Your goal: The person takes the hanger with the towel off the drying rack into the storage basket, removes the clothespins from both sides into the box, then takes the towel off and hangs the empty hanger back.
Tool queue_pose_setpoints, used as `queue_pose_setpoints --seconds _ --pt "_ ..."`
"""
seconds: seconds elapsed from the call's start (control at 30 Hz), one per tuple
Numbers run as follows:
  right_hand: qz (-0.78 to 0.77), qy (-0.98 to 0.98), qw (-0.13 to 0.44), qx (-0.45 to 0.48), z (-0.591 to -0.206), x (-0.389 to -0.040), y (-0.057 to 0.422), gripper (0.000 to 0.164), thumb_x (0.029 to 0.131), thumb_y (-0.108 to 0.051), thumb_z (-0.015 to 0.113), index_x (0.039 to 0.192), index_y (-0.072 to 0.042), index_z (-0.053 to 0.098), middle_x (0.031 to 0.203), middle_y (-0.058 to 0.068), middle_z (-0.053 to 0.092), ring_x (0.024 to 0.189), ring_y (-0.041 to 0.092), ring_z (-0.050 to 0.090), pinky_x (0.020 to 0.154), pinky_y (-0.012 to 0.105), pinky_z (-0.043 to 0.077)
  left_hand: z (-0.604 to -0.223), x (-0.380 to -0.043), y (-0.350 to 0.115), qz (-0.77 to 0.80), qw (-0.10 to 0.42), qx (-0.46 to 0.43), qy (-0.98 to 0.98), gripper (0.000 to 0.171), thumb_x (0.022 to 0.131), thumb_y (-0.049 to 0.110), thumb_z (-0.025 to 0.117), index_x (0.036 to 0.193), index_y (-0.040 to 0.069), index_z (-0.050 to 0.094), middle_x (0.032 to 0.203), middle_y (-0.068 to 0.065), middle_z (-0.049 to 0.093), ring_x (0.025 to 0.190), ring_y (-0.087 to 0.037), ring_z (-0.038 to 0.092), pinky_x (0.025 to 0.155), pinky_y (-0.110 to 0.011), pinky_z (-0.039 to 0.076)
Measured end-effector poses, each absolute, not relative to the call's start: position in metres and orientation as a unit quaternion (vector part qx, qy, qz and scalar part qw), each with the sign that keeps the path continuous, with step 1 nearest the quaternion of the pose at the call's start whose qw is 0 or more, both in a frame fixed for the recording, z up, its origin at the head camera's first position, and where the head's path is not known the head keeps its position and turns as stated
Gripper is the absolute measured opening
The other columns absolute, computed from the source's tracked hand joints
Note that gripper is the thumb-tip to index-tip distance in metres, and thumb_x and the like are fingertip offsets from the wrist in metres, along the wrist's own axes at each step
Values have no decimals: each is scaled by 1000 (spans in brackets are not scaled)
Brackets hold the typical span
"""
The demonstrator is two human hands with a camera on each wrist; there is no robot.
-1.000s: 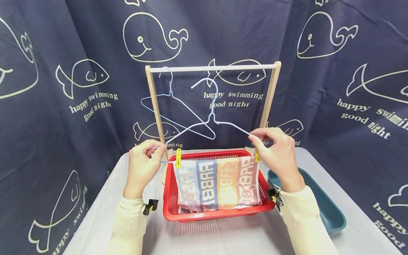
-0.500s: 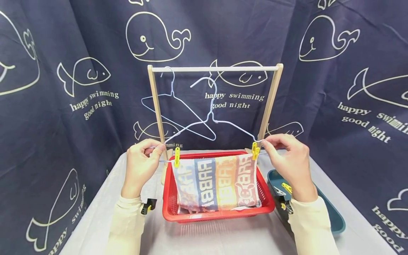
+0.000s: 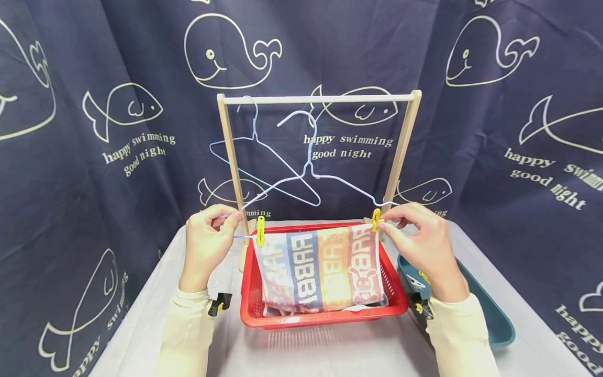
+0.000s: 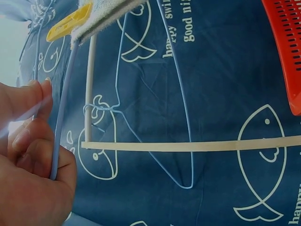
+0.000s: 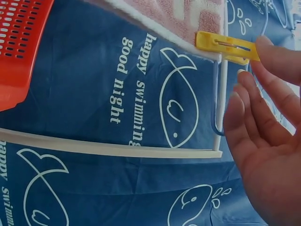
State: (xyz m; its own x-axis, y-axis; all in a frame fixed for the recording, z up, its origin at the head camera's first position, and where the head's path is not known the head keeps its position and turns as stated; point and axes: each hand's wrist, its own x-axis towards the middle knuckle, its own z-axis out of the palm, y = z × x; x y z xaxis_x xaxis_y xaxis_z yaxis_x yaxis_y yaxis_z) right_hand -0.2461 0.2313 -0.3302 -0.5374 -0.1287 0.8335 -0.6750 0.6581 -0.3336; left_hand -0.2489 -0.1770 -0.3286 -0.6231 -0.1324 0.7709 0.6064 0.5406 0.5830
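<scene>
Holding a light blue wire hanger (image 3: 309,166) in the middle of the frame, the left hand (image 3: 207,243) has a narrow grip on its left corner, with thumb and finger pressed together on the wire. At right of center, the right hand (image 3: 421,241) has a narrow grip too, and it pinches the end of the near clip (image 3: 376,220), a yellow one. A cloth (image 3: 325,269) with blue, orange and red stripes and big letters hangs from the bottom bar of the hanger, low in the middle of the frame. The near clip is on its top right corner, and the far clip (image 3: 260,230), also yellow, is on its top left corner. Behind the cloth and around it is a red basket (image 3: 325,319) on the white worktop (image 3: 264,356). I cannot tell if the cloth touches the basket. In the upper middle, a wooden rack (image 3: 320,99) has a white bar, and another hanger (image 3: 255,137) hangs near its left end. A teal tray (image 3: 490,314) with small clips (image 3: 416,283) sits at lower right, partly behind the right arm.
</scene>
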Motion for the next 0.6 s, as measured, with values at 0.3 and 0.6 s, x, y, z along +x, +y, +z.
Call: queue_pose_setpoints --seconds 0.3,0.6 --pt "351 -811 389 263 -332 -247 229 29 77 2 88 97 -16 77 108 0 77 105 -3 66 92 10 48 -327 -248 -179 -451 410 -146 -780 8 88 9 80 81 13 79 54 4 50 48 -9 37 44 -24 27" --pt "367 -802 371 292 -335 -247 228 38 72 3 91 103 -11 73 104 0 75 89 10 68 85 11 52 -327 -248 -180 -451 402 -139 -785 9 89 7 79 82 13 79 54 4 49 48 -9 37 44 -24 28"
